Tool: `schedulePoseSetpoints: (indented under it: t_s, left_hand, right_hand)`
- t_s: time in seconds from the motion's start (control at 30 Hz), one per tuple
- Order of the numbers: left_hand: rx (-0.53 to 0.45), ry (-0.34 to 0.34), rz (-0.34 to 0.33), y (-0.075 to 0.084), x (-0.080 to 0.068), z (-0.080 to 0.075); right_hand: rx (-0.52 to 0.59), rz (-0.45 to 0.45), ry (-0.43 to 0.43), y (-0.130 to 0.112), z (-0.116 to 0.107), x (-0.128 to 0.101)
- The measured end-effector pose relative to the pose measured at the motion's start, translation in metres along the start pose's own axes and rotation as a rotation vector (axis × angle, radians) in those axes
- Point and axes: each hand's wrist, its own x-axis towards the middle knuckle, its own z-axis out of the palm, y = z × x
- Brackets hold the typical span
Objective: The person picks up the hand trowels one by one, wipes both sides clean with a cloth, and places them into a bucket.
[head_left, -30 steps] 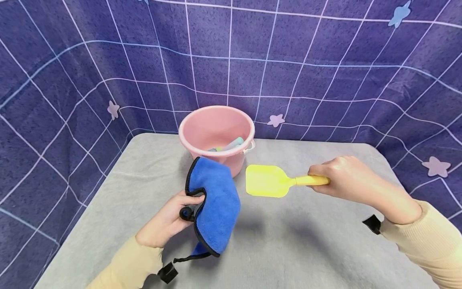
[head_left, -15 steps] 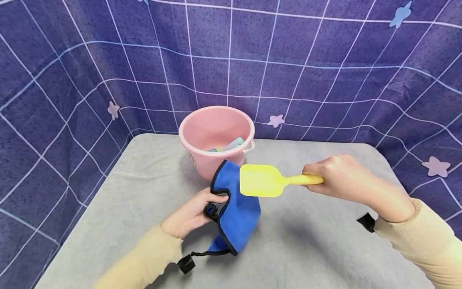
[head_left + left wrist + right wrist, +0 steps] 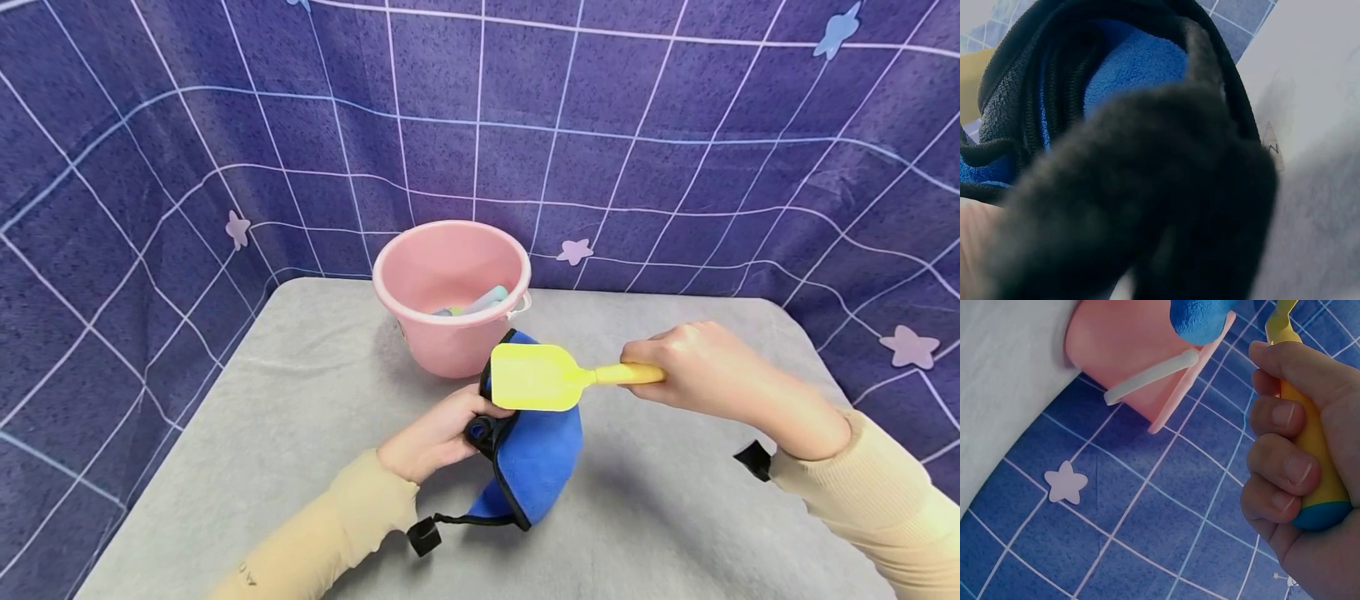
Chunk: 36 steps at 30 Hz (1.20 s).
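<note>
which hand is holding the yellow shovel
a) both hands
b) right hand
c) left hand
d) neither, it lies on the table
b: the right hand has its fingers curled round the handle of the yellow shovel, while the left hand holds the blue cloth just under the blade.

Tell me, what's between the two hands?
In the head view, the yellow shovel's flat blade lies between the left hand and right hand, overlapping the blue cloth that the left hand grips. The right hand holds the shovel's handle.
</note>
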Motion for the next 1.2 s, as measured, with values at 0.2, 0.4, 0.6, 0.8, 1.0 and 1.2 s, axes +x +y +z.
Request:
schedulePoseSetpoints:
  t_s: [0.2,0.4,0.6,0.8,1.0,1.2]
  left_hand:
    - [-0.009,-0.035,0.023,-0.003,0.003,0.008]
    - [-0.035,-0.091,0.051,-0.006,0.003,0.014]
    - [-0.064,-0.117,0.072,-0.007,0.0,0.018]
    - [-0.063,-0.103,0.075,-0.007,-0.003,0.019]
    - [-0.043,-0.061,0.05,-0.002,-0.009,0.018]
    - [-0.037,-0.044,0.036,0.003,-0.013,0.013]
  right_hand:
    - [-0.006,0.003,-0.009,-0.001,0.003,0.0]
    - [0.006,-0.009,-0.009,-0.002,0.005,0.0]
    - [0.009,-0.023,0.019,-0.002,0.006,0.0]
    - [0.01,-0.025,0.025,-0.001,0.006,0.001]
    - [0.011,-0.032,0.024,-0.001,0.006,0.001]
    - [0.004,-0.036,0.031,0.001,0.005,0.002]
